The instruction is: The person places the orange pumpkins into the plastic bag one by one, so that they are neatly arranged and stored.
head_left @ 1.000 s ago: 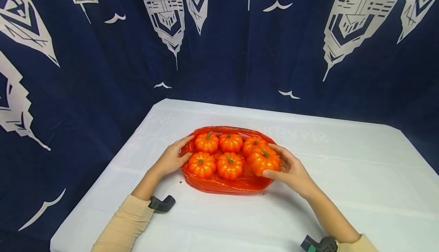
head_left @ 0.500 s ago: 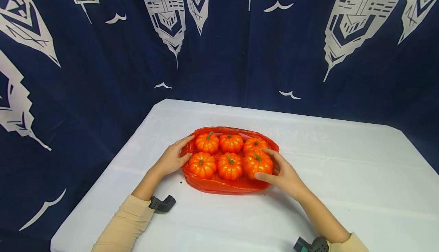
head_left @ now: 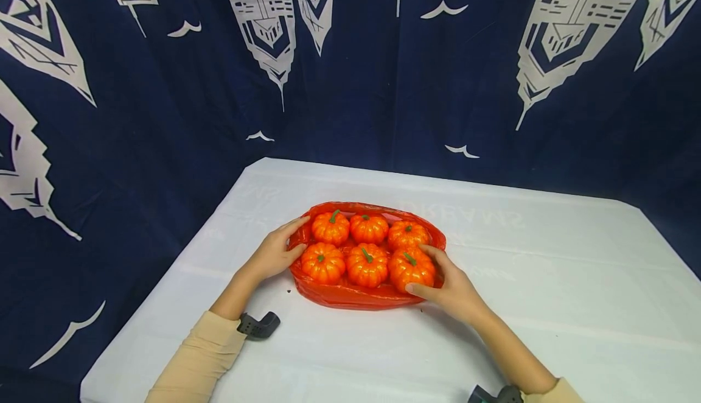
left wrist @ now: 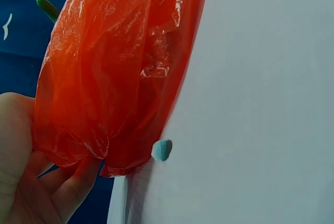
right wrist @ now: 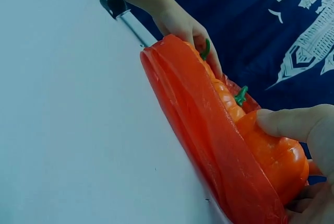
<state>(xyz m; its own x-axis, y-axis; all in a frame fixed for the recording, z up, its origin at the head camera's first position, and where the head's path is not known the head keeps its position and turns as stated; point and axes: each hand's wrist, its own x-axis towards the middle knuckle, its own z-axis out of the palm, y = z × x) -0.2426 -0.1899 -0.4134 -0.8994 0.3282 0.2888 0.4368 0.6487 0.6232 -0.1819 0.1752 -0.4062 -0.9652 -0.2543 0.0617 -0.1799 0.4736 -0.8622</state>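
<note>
A red plastic bag, its mouth spread into an oval, stands on the table with several small orange pumpkins in two rows inside it. At the bag's left end my left hand holds its side, thumb and fingers spread around it; the left wrist view shows the fingers under the red plastic. My right hand grips the front right pumpkin between thumb and fingers, low in the bag. Its thumb lies on top of that pumpkin in the right wrist view. Behind it sits another pumpkin.
A white cloth covers the table, with faint lettering showing through. A dark blue curtain printed with white buildings hangs behind and to the left. A small bluish round piece appears beside the bag in the left wrist view.
My right hand has moved left and down with the pumpkin, from the bag's right edge into the front right place in the row. The left hand has stayed put.
</note>
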